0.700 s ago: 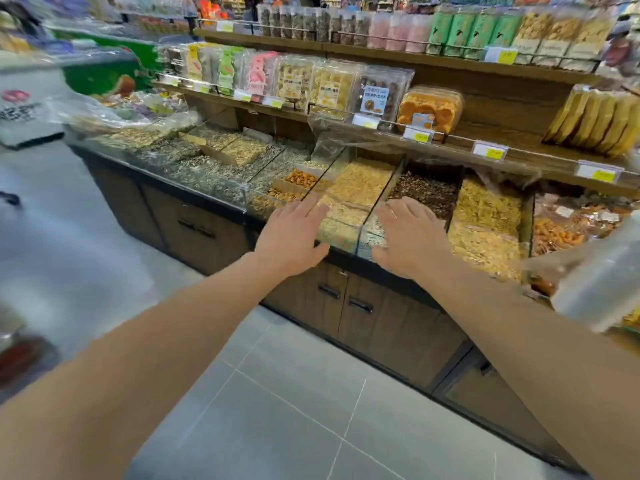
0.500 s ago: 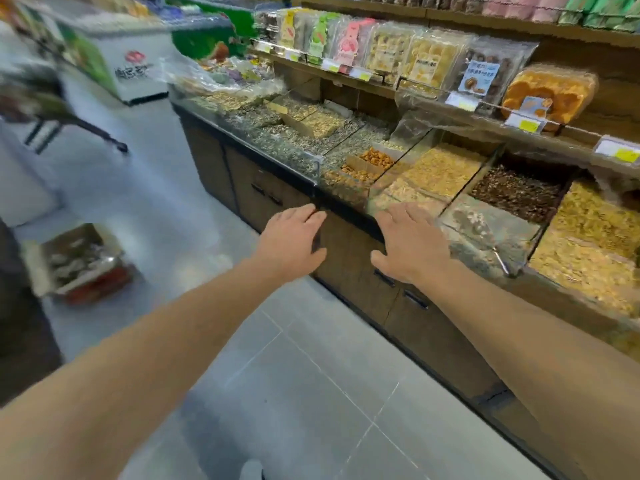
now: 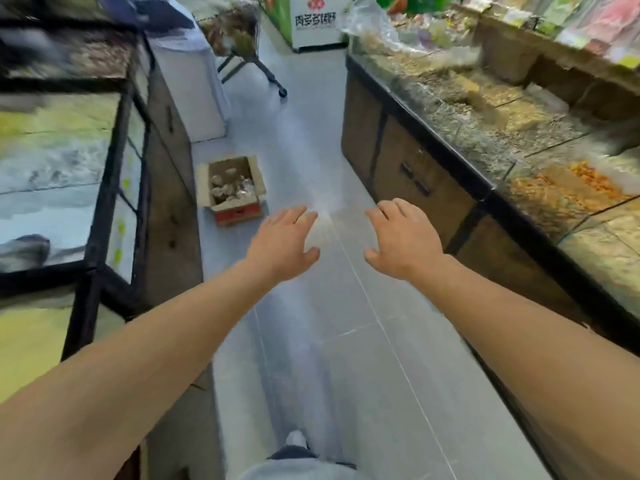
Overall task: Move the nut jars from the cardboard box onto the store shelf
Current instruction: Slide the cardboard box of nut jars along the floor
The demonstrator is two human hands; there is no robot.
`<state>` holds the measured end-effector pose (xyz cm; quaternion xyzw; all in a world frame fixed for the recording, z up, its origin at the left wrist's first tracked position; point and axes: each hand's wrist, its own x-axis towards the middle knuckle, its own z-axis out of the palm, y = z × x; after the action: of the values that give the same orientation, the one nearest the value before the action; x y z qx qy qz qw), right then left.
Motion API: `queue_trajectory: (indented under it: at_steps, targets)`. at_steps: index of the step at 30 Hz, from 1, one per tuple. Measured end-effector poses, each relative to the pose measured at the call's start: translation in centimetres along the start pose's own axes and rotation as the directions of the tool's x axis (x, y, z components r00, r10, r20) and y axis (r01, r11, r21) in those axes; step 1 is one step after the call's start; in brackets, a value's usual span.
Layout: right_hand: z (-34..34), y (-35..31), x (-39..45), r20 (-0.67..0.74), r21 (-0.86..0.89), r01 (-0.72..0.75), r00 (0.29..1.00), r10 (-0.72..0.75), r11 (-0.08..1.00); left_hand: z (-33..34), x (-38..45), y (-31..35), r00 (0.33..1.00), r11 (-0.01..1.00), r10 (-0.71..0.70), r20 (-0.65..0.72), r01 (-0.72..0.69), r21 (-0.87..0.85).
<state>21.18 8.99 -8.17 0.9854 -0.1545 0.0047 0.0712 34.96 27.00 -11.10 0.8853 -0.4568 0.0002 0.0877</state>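
Observation:
An open cardboard box [image 3: 254, 174] with a red lower band stands on the grey floor of the aisle, against the left counter. Several clear nut jars [image 3: 230, 188] sit inside it, blurred. My left hand [image 3: 282, 239] is stretched out over the floor, fingers straight, holding nothing, just right of and nearer than the box. My right hand [image 3: 403, 237] is beside it, fingers loosely spread, also holding nothing. Both hands are apart from the box. The store shelf [image 3: 561, 32] with packaged goods runs along the upper right.
A bulk-food counter [image 3: 415, 168] with glass-covered bins lines the right side. A glass display case [image 3: 114, 188] lines the left. A white cabinet [image 3: 194, 84], a wheeled stand [image 3: 263, 71] and a white sign [image 3: 315, 22] lie farther down the aisle. My shoe [image 3: 296, 441] shows below.
The view has swung left from the bulk bins and shelves to look down the aisle. The cardboard box has come from the left edge toward the middle. Both hands stay open and held out.

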Motion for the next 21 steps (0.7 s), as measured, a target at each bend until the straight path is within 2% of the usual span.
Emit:
queue_trajectory:
  at_steps: [5,10,14,21]
  targets:
    - [0.7,-5.6,8.1,0.040,0.054,0.104,0.993,-0.107,0.993,-0.6,0.4,-7.6,0.991,0.991,-0.133,0.010,0.133,-0.007]
    - [2.4,-8.4,15.5,0.031,0.079,0.206,0.978,-0.209,0.975,0.1,2.5,-13.1,0.968,0.969,-0.249,0.032,0.249,-0.006]
    - [4.4,-9.3,22.7,0.047,0.099,0.270,0.960,-0.276,0.958,1.0,5.9,-16.7,0.946,0.947,-0.322,0.031,0.322,0.005]
    - [6.9,-8.6,37.2,0.091,0.179,0.369,0.917,-0.388,0.912,1.6,15.2,-22.5,0.862,0.863,-0.504,0.045,0.505,-0.010]
